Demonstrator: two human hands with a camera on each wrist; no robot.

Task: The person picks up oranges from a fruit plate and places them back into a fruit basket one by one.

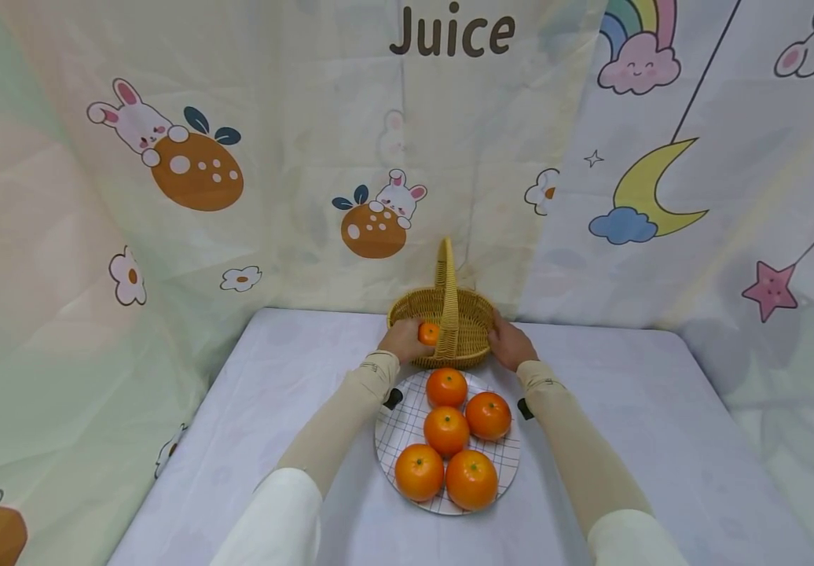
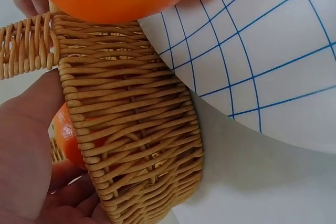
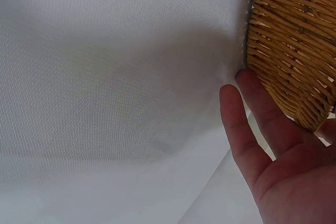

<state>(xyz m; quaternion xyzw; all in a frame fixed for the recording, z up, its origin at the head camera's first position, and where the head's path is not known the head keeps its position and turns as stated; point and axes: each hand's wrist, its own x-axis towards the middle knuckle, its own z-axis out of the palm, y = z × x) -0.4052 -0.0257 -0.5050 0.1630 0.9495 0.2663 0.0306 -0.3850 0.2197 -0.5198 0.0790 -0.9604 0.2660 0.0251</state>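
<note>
A yellow-brown wicker basket (image 1: 474, 322) with a tall arched handle (image 1: 447, 287) stands at the back of the table. Inside its left half, my left hand (image 1: 401, 340) holds an orange (image 1: 429, 334). In the left wrist view, the thumb of that hand (image 2: 26, 145) lies at the rim and its fingers curl under the orange (image 2: 65, 135), partly hidden by the weave. At the basket's right side, my right hand (image 1: 511, 343) grips the rim. From the right wrist, its fingers (image 3: 268, 114) lie along the outer wall, with the thumb mostly hidden over the rim.
Just in front of the basket is a round white plate (image 1: 396, 424) with a blue grid, bearing several oranges (image 1: 446, 431). It sits between the two forearms. A white cloth covers the table (image 1: 626, 440), and a printed curtain (image 1: 308, 118) hangs directly behind the basket.
</note>
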